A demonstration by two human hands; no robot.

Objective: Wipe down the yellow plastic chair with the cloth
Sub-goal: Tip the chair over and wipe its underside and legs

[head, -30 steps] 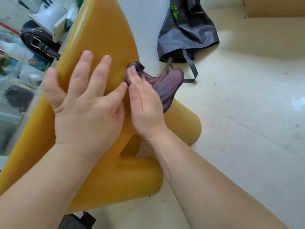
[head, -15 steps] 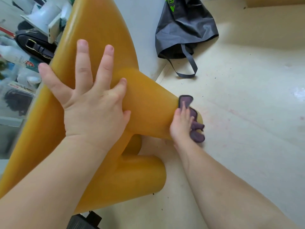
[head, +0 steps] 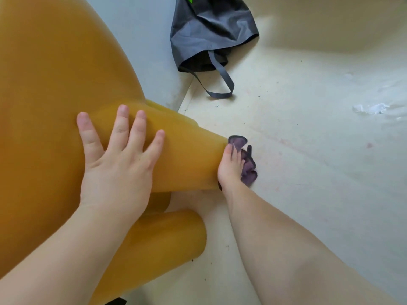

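The yellow plastic chair (head: 55,89) lies tipped over on the floor, its thick legs pointing right. My left hand (head: 116,168) rests flat on it with fingers spread, at the base of the upper leg. My right hand (head: 229,168) presses the purple cloth (head: 247,170) against the end of that upper leg (head: 187,159), down near the floor. The cloth bunches out past my fingers to the right. Whether my fingers curl round the cloth is hidden.
A dark grey bag (head: 209,34) with a loose strap (head: 220,84) lies on the pale floor (head: 308,150) behind the chair. A second chair leg (head: 167,236) sticks out below my left wrist. A white smear (head: 370,108) marks the floor at right.
My right hand slid the cloth from the chair's body down the upper leg to its end. My left hand shifted lower on the chair. The view has tilted down and closer.
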